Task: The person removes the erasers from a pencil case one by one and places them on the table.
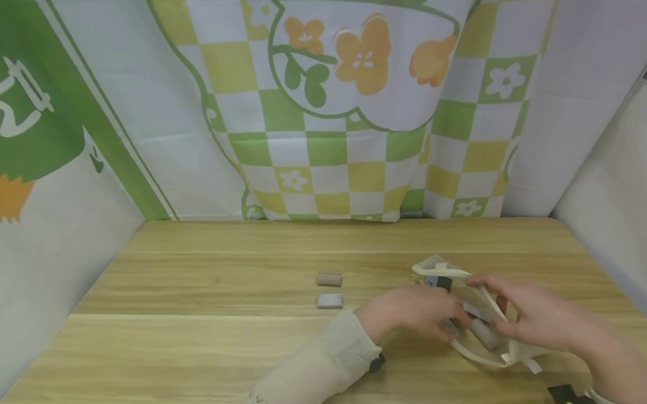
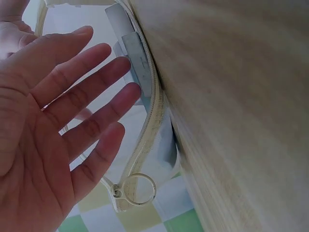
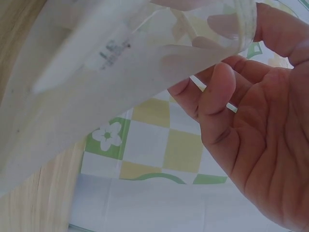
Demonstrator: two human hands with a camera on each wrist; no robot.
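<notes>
A translucent pouch (image 1: 480, 359) with a cream zipper lies unzipped at the right of the table. My left hand (image 1: 417, 312) is at its mouth; in the left wrist view its fingers (image 2: 91, 92) are extended and apart, with nothing between them. Inside the pouch are several grey pieces (image 2: 138, 63), including a rounded one (image 1: 484, 334). My right hand (image 1: 543, 315) grips the pouch's right edge, the clear wall (image 3: 96, 96) spreading out from its fingers in the right wrist view. A ring (image 2: 155, 188) hangs from the zipper pull.
Left of the pouch, two small blocks lie on the wooden table (image 1: 199, 343): a brownish one (image 1: 329, 279) and a pale grey one (image 1: 330, 301). A patterned curtain (image 1: 326, 147) hangs along the back edge. White cloth (image 1: 625, 198) walls the right side.
</notes>
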